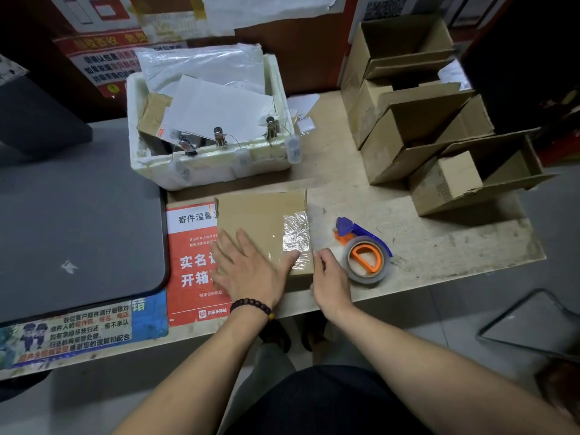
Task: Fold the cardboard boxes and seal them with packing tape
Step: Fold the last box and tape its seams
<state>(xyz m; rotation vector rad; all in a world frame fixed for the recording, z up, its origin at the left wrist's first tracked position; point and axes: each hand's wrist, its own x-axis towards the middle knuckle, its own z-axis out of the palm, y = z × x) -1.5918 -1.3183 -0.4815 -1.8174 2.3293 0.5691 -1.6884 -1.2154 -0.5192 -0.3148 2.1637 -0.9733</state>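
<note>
A small closed cardboard box (251, 215) lies near the table's front edge, a strip of clear tape (296, 235) across its right part. My left hand (248, 265) lies flat on the box top, fingers spread and straight, thumb on the tape. My right hand (329, 277) rests against the box's right side at the near corner, fingers curled down over the edge. A blue and orange tape dispenser (364, 252) with a roll of clear tape lies on the table just right of my right hand, untouched.
A white foam crate (213, 171) of papers and clips stands behind the box. Several open cardboard boxes (417, 136) are stacked at the back right. A grey mat (78, 215) covers the table's left. A red notice (191, 262) lies under the box.
</note>
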